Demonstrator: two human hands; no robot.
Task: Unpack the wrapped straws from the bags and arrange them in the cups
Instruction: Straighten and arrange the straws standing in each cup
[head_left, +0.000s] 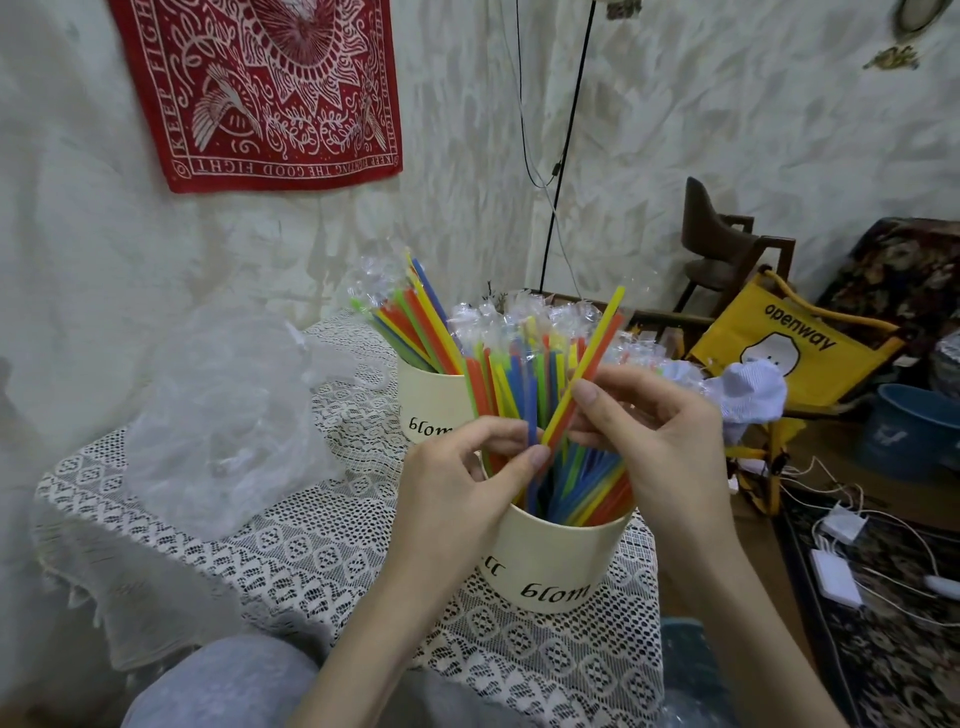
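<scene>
Nearest, a grey-clad knee (223, 680) sits at the counter's near edge. The counter (311, 551) is small, covered in white lace, its left edge dropping away close to the wall.

Two hands work above the near cup (556, 561), which stands at the counter's right near edge. The left hand (467, 483) pinches wrapped straws at the cup's mouth between thumb and fingers. The right hand (660, 431) grips a yellow and an orange straw (587, 374), tilted up to the right. The near cup holds a dense bunch of straws (524, 379) in clear wrappers; the number is too great to count.

Two cream cups are visible in all. The far cup (431, 400) stands just behind the near one, with its own bunch leaning left (415, 322).

One crumpled clear bag (228, 410) lies on the counter's left part, well apart from the cups. Open lace lies between the bag and the cups.

Farther right, on the floor, stand a yellow bag (795, 343) and a blue tub (909, 436).
</scene>
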